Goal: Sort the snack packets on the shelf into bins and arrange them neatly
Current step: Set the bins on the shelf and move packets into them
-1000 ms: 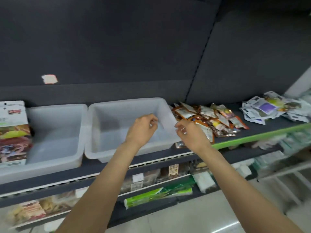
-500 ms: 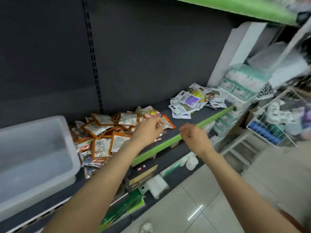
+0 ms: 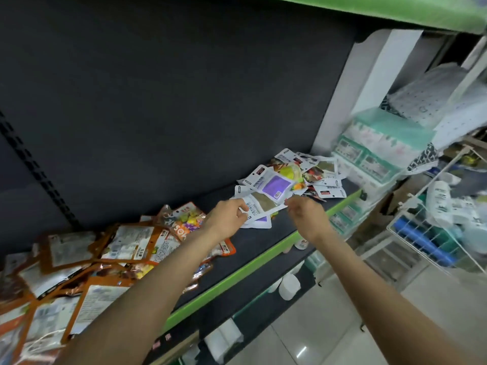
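Shelf (image 3: 266,248), dark deck with green front lip, running from 7 o'clock to 2 o'clock of the view. It carries two loose heaps of snack packets, well apart.

Orange heap (image 3: 87,262), at 8 o'clock: the larger, a dozen or more overlapping packets; an exact count is not possible. Several overhang the front lip, so any jostling by the left forearm above them could probably tip them to the floor.

White heap (image 3: 295,177), at 1 o'clock: roughly ten packets, fanned and overlapped.

Hands, two. Left hand (image 3: 228,219) pinches the near-left edge of a white packet with a brown panel (image 3: 263,205); right hand (image 3: 307,216) has curled fingers at its right edge, though contact is partly hidden. Lifting this packet may drag its neighbours, since it lies under the purple-panelled packet (image 3: 275,185) and over another.

No bin shows in this view; the carry back leftward over the orange heap is the likely point for a drop.
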